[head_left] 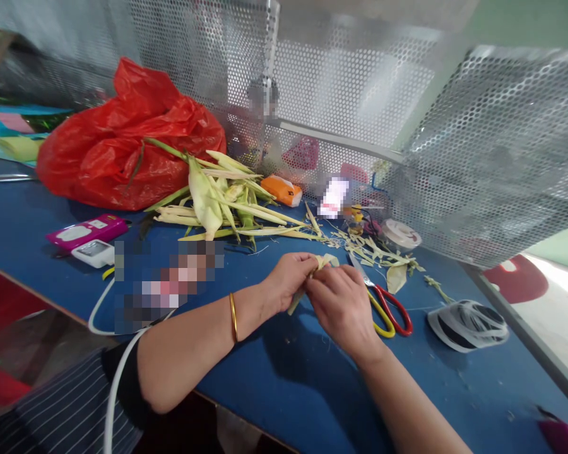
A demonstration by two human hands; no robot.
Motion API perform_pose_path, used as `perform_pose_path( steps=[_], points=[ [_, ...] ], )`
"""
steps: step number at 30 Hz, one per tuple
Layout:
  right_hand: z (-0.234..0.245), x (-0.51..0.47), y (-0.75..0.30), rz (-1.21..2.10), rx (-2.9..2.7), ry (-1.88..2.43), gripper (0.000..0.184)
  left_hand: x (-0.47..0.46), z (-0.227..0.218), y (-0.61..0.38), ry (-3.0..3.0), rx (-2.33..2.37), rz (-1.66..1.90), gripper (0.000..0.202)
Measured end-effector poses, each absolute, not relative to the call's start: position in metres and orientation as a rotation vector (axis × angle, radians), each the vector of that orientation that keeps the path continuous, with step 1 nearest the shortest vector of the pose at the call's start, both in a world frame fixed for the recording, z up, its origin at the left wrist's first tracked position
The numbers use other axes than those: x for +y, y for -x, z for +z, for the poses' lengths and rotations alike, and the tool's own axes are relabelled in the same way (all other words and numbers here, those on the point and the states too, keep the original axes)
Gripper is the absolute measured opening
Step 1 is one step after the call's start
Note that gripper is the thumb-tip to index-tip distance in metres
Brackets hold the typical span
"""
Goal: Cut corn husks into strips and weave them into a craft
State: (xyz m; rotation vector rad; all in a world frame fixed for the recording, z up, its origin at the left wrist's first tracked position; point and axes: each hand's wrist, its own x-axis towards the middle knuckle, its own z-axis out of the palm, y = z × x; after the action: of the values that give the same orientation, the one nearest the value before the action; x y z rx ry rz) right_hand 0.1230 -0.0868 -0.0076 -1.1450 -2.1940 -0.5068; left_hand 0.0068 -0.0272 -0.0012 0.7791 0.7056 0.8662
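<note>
Above the blue table, my left hand (288, 279) and my right hand (343, 310) meet, both closed on a pale strip of corn husk (328, 259). One end of the strip shows above the fingers, and another part hangs below my left hand. The fingers hide its middle. Scissors (392, 310) with one red and one yellow handle lie just right of my right hand. Farther back is a pile of green and cream corn husks (207, 205). Small husk scraps (366, 247) are scattered beyond the scissors.
A red plastic bag (127, 145) stands at the back left, near an orange tissue pack (281, 190). A perforated metal screen (341, 82) borders the table (293, 378). A clear-and-black roll (467, 325) sits at right; a white cable (118, 384) runs by my left arm.
</note>
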Motion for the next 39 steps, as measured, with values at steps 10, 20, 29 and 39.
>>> perform_pose_path(
  steps=[10, 20, 29, 39],
  points=[
    [-0.011, -0.069, -0.134, 1.097, -0.758, 1.279, 0.023, -0.027, 0.004, -0.004, -0.884, 0.765, 0.803, 0.014],
    [-0.009, -0.068, -0.139, 1.257, -0.744, 1.297, 0.038, -0.021, 0.003, 0.001, -0.805, 0.691, 0.681, 0.018],
    [0.011, -0.080, -0.141, 1.013, -1.336, 1.250, 0.033, -0.016, 0.009, 0.003, -0.851, 0.859, 0.915, 0.017],
    [0.001, -0.076, -0.154, 0.066, -1.752, 1.179, 0.021, -0.024, 0.006, 0.002, -1.159, 0.772, 0.648, 0.013]
  ],
)
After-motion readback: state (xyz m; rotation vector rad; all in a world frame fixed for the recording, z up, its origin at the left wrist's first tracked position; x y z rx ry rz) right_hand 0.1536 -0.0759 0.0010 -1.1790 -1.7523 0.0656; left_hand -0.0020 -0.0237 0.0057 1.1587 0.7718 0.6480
